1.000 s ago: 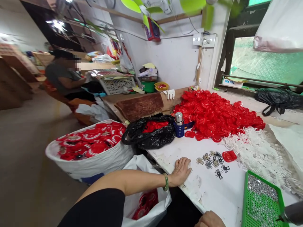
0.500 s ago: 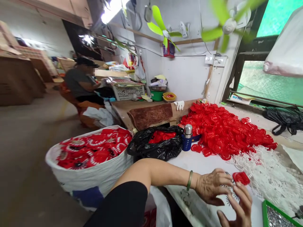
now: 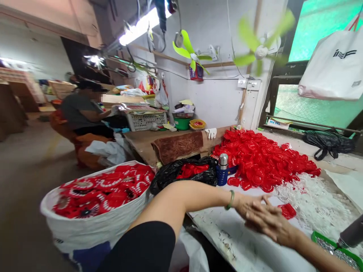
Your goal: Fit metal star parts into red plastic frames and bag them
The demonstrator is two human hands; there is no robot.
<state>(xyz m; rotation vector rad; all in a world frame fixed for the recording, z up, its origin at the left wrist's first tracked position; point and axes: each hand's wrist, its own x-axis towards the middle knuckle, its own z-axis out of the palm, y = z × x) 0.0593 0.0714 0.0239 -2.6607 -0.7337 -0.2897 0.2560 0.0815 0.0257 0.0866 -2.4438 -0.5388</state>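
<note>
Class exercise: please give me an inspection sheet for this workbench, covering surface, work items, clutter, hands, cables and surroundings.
Surface: white tabletop, dark marks near its edge.
Work items: heap of red pieces; white pieces beside it; lone red piece near the hands; green tray of small metal parts; dark tool with its tip over the tray.
Clutter: black bag containing red items; blue bottle with metallic cap.
Hands: left hand and right hand overlap above the table; anything between them is hidden.
Cables: thin wires near the wall sockets.
Surroundings: white sack of red-and-white pieces; seated person; two green fans.
</note>
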